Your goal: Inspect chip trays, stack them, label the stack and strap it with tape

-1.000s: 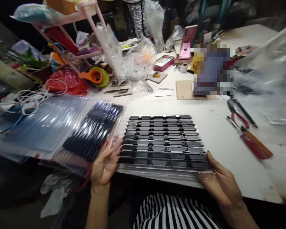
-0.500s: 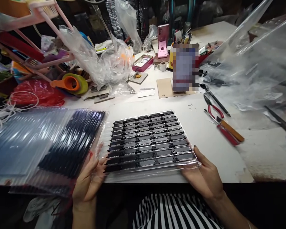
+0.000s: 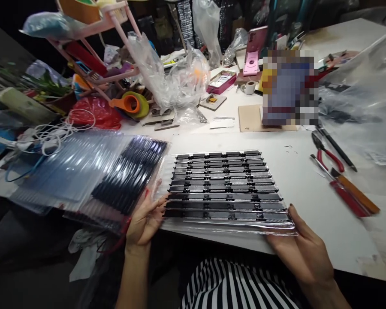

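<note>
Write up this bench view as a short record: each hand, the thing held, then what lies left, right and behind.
left hand: the left hand grips the tray's left side
right hand: the right hand grips its near right corner
held: clear plastic tray with rows of black strips
contact with table: cannot tell
left: plastic-wrapped dark strips; white cable
right: red-handled pliers on the white table
behind: tape roll; pink phone stand
obscured: one pixelated area
</note>
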Available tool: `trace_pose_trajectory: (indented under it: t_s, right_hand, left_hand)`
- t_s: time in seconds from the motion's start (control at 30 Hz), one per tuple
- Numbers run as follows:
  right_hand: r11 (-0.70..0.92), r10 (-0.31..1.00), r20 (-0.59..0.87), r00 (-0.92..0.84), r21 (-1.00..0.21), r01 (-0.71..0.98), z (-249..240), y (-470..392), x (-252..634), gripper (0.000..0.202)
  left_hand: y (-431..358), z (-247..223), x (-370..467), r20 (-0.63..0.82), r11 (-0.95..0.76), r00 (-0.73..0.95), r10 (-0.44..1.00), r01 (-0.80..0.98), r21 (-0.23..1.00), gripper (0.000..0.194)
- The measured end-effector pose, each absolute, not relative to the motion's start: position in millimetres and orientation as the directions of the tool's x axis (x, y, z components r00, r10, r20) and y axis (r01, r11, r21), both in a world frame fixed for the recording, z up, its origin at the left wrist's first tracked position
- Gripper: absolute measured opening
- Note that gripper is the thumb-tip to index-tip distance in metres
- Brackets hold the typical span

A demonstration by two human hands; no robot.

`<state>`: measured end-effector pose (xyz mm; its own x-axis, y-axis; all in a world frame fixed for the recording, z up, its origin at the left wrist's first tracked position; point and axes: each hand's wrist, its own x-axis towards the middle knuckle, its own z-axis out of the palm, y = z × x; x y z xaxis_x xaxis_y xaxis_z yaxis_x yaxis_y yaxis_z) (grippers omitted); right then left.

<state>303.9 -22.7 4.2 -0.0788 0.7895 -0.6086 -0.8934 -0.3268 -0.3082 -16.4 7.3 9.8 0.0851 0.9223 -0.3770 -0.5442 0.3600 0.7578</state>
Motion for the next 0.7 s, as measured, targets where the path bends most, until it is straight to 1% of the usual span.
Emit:
trace_pose_trajectory:
  t_s: [0.1,0.13,0.2,0.27,0.3,0.33,0.4,0.5,0.7]
  right_hand:
    - [-0.348,0.779,-0.624,-0.067,-0.341,-0.874,6,-23,304,0.032]
    - [-0.36,0.781,-0.62,-0.068,-0.358,-0.862,7,-24,304,0.033]
    - [-0.392,0.789,-0.609,-0.082,-0.396,-0.83,7,-26,306,0.034]
    - [-0.423,0.797,-0.596,-0.097,-0.438,-0.793,6,-30,308,0.035]
    - [-0.436,0.8,-0.592,-0.101,-0.456,-0.776,5,-31,309,0.035]
    - [-0.441,0.802,-0.589,-0.1,-0.472,-0.763,5,-32,310,0.035]
    - [-0.437,0.808,-0.583,-0.088,-0.491,-0.754,5,-32,309,0.036]
    - [-0.418,0.816,-0.573,-0.079,-0.489,-0.766,7,-30,305,0.035]
    - [-0.381,0.833,-0.545,-0.098,-0.435,-0.816,8,-27,300,0.032]
  left_hand:
    - [2,11,-16,-0.394,0.361,0.097,0.914,-0.638,0.68,0.056]
    - [-1,11,-15,-0.381,0.329,0.08,0.921,-0.685,0.651,0.054]
    - [-7,10,-10,-0.336,0.212,-0.006,0.942,-0.765,0.608,0.053]
    - [-13,9,-5,-0.299,0.093,-0.113,0.948,-0.797,0.597,0.056]
    - [-15,8,-3,-0.297,0.071,-0.138,0.945,-0.799,0.598,0.057]
    - [-17,8,-1,-0.306,0.08,-0.134,0.943,-0.798,0.598,0.058]
    - [-18,7,0,-0.346,0.162,-0.068,0.936,-0.79,0.592,0.057]
    - [-18,7,-1,-0.393,0.276,0.029,0.919,-0.758,0.591,0.058]
    - [-16,6,-2,-0.38,0.293,0.051,0.924,-0.733,0.614,0.061]
